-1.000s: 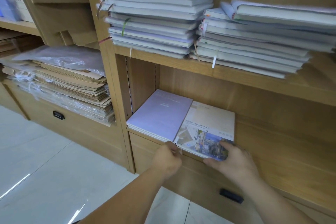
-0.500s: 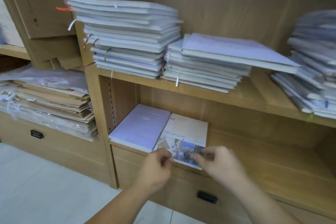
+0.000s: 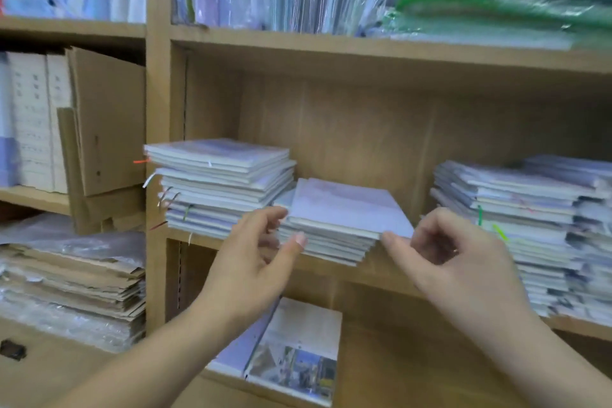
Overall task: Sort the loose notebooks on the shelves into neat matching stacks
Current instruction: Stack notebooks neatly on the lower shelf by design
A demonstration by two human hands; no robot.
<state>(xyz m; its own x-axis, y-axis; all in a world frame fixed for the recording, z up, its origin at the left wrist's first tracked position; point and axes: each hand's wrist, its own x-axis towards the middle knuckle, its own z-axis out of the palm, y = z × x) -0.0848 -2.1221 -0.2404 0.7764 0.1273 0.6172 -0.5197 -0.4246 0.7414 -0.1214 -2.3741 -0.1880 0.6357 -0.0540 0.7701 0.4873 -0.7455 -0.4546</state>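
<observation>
I am bringing both hands up to one pile of notebooks, and neither one is plainly closed on it yet. My left hand [image 3: 255, 262] is curving round the near left corner of the short stack [image 3: 328, 248], with its fingers [image 3: 271, 217] at the corner of the top lilac notebook [image 3: 344, 205] and its thumb lower down against the stack's front edge. The motion blur is hiding whether they are pressing or only framing it. My right hand [image 3: 457, 262] is meeting the same notebook at its near right corner. Its thumb tip is sitting at the front edge and its fingers are curling just behind the corner, but I cannot tell whether the corner is pinched between them.

That top notebook is lying between my two hands, flat on the stack but turned askew, so its right corner is jutting out past the notebooks beneath it. The stack is resting on the wooden shelf [image 3: 390, 272] just beyond my palms.

Just past my left fingers a taller stack [image 3: 225, 185] is standing, close beside the short one. Beyond my right hand, more stacked notebooks [image 3: 516, 215] are sitting well apart. Below my wrists, on the next shelf down, a photo-cover notebook [image 3: 298, 351] is lying flat.
</observation>
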